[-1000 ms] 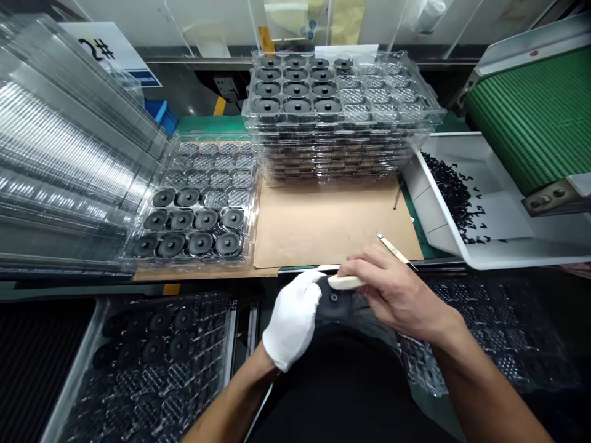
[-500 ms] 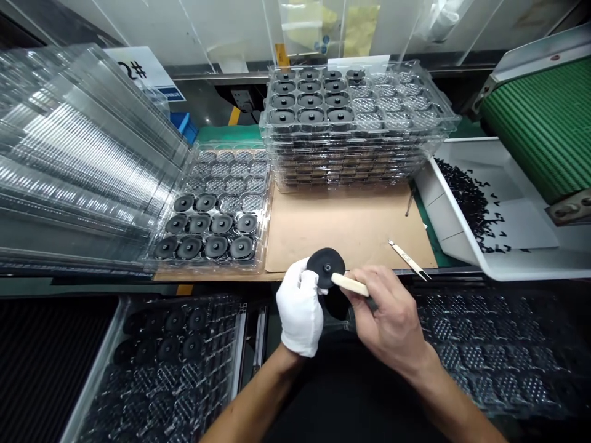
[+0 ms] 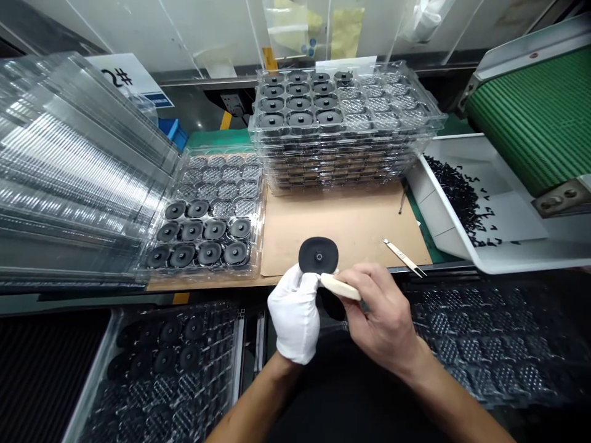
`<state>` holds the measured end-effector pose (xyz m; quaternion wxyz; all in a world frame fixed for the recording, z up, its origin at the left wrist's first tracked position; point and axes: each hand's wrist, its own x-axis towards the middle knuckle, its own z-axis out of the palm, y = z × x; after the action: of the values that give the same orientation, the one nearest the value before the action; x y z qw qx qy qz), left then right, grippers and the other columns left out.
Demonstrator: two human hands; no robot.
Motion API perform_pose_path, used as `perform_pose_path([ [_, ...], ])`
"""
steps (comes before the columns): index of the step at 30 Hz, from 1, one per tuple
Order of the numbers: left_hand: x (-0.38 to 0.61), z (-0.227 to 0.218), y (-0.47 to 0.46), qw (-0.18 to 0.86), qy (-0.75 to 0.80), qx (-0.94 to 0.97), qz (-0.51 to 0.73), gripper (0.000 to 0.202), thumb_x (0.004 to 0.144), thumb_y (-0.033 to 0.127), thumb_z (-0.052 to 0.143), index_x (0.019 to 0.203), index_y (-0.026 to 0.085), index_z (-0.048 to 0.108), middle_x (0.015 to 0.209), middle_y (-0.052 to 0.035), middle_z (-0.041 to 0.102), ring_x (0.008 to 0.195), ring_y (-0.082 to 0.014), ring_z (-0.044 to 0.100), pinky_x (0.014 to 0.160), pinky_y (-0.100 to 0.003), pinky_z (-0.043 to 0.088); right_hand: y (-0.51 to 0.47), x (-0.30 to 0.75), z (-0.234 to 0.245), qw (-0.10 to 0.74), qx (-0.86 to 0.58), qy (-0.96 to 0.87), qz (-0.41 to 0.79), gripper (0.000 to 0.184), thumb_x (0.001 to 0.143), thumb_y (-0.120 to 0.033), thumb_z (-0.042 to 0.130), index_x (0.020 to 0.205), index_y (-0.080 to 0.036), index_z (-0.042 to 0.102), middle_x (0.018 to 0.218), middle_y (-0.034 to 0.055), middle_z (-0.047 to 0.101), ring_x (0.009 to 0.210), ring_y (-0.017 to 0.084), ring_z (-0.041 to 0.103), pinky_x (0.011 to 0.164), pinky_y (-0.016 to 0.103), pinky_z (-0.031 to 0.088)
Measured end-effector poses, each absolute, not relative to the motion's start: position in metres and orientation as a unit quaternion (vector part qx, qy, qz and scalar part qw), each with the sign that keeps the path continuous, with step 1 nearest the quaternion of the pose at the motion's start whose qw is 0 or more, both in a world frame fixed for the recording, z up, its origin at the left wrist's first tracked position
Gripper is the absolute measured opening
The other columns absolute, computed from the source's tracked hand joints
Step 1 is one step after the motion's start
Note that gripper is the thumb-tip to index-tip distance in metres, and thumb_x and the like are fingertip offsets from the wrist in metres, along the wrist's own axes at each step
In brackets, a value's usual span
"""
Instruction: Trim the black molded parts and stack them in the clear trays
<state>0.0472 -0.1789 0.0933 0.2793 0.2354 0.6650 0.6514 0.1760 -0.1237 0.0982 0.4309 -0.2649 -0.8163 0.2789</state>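
Note:
In a white glove, my left hand (image 3: 295, 314) pinches the lower edge of a rounded black part (image 3: 318, 255) with a small raised hub at its centre. Bare, my right hand (image 3: 381, 311) is closed around a cream-coloured, flat-handled tool (image 3: 340, 287). The tool's left end reaches the gloved fingertips at the part's lower rim; its exact tip is hard to make out. Both hands are in front of the table's near edge. Beyond them, a cardboard sheet (image 3: 341, 215) carries a pale pair of tweezers (image 3: 404, 257) on its right side.
A clear tray (image 3: 257, 246) with several black parts lies left of the cardboard. Stacked clear trays (image 3: 344, 138) stand behind it. On the right are a white bin (image 3: 501, 261) of small black pieces and a green conveyor belt (image 3: 535, 117). Upright clear trays (image 3: 83, 166) crowd the left.
The black part has turned in my gloved fingers, showing its face more squarely. The tool's end has shifted from near the hub to the lower rim. The view has shifted slightly.

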Motion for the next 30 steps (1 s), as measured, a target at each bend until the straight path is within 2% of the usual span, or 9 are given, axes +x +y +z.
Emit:
perform_pose_path([
  [4, 0.049, 0.089, -0.182, 0.301, 0.66, 0.224, 0.651, 0.011, 0.089, 0.027, 0.069, 0.085, 0.019, 0.073, 0.071, 0.0035, 0.064, 0.068, -0.012, 0.06, 0.064, -0.019, 0.049, -0.118, 0.178, 0.1, 0.427, -0.283, -0.821, 0.252, 0.029, 0.089, -0.002, 0.06, 0.114, -0.016, 0.065, 0.099, 0.0091, 0.065, 0.093, 0.02, 0.06, 0.084, 0.038, 0.054],
  [10, 0.056, 0.093, -0.186, 0.335, 0.667, 0.23, 0.625, 0.01, 0.088, 0.019, 0.068, 0.09, 0.016, 0.077, 0.074, 0.0007, 0.072, 0.068, -0.0138, 0.063, 0.069, -0.022, 0.051, -0.1, 0.183, 0.1, 0.419, -0.321, -0.82, 0.222, 0.025, 0.091, -0.005, 0.057, 0.111, -0.018, 0.065, 0.1, 0.0091, 0.065, 0.095, 0.022, 0.06, 0.088, 0.041, 0.053],
  [16, 0.055, 0.091, -0.187, 0.332, 0.683, 0.243, 0.603, 0.015, 0.089, 0.023, 0.065, 0.093, 0.016, 0.078, 0.08, -0.0019, 0.075, 0.07, -0.0163, 0.064, 0.068, -0.025, 0.052, -0.096, 0.185, 0.095, 0.395, -0.29, -0.842, 0.224, 0.029, 0.092, -0.006, 0.054, 0.115, -0.02, 0.062, 0.101, 0.0088, 0.065, 0.094, 0.023, 0.06, 0.086, 0.042, 0.053],
  [24, 0.054, 0.093, -0.188, 0.332, 0.696, 0.229, 0.595, 0.019, 0.088, 0.018, 0.062, 0.072, 0.016, 0.071, 0.067, -0.0003, 0.071, 0.062, -0.0124, 0.06, 0.063, -0.021, 0.049, -0.099, 0.203, 0.092, 0.407, -0.347, -0.809, 0.245, 0.021, 0.093, -0.011, 0.062, 0.111, -0.02, 0.067, 0.1, 0.007, 0.066, 0.096, 0.021, 0.063, 0.093, 0.041, 0.053],
  [30, 0.056, 0.095, -0.186, 0.327, 0.697, 0.249, 0.588, 0.014, 0.088, 0.022, 0.066, 0.08, 0.016, 0.076, 0.072, -0.0006, 0.073, 0.066, -0.0138, 0.063, 0.066, -0.021, 0.051, -0.098, 0.194, 0.097, 0.409, -0.337, -0.801, 0.279, 0.017, 0.095, -0.014, 0.061, 0.109, -0.022, 0.067, 0.1, 0.0066, 0.067, 0.094, 0.02, 0.063, 0.089, 0.039, 0.054],
])
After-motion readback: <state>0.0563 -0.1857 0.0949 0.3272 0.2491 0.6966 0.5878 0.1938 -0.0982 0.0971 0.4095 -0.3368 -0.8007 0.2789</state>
